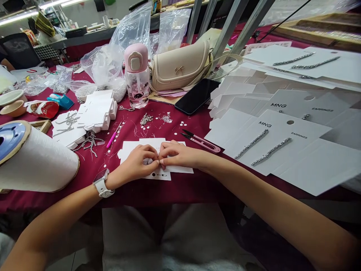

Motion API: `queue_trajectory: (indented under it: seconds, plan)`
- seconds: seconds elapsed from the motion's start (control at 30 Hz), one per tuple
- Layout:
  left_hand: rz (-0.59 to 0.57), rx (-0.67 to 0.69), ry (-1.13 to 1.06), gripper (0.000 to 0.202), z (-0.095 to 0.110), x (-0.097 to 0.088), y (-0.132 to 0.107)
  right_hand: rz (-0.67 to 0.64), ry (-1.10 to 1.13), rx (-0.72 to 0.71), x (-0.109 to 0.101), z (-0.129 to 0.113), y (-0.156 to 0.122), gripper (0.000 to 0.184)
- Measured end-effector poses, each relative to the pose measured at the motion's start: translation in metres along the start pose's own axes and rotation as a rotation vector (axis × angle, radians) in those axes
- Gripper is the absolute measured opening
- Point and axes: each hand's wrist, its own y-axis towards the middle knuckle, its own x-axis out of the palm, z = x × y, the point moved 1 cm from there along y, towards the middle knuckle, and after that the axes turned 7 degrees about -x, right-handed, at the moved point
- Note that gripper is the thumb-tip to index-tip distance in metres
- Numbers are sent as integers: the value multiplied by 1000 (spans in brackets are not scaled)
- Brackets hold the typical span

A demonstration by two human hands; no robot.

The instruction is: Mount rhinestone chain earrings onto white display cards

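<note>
My left hand (138, 162) and my right hand (177, 154) meet fingertip to fingertip over a white earring card (132, 147) lying on the maroon tablecloth (158, 188). Both hands are closed in a pinch on the card or on something tiny at it, too small to make out. A white watch sits on my left wrist. Pink thread snips (203, 142) lie just right of my right hand. A pink pen-like tool (113, 137) lies left of the card.
Finished white MNG cards with silver chain earrings (262, 145) spread over the right. Stacks of blank cards (97, 109), loose chains (90, 141), a pink bottle (137, 75), a beige handbag (180, 66), a black phone (196, 96) and a large white thread cone (36, 160) surround the spot.
</note>
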Motion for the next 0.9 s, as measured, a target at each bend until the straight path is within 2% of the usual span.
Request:
queue_trajectory:
  seconds: [0.77,0.9]
  plan:
    - [-20,-21,-13,18,-1,0,1,1,-95,5,0,-1,4,23]
    - [58,34,9,17,-2,2,0,39,-111,-17,3,3,2,26]
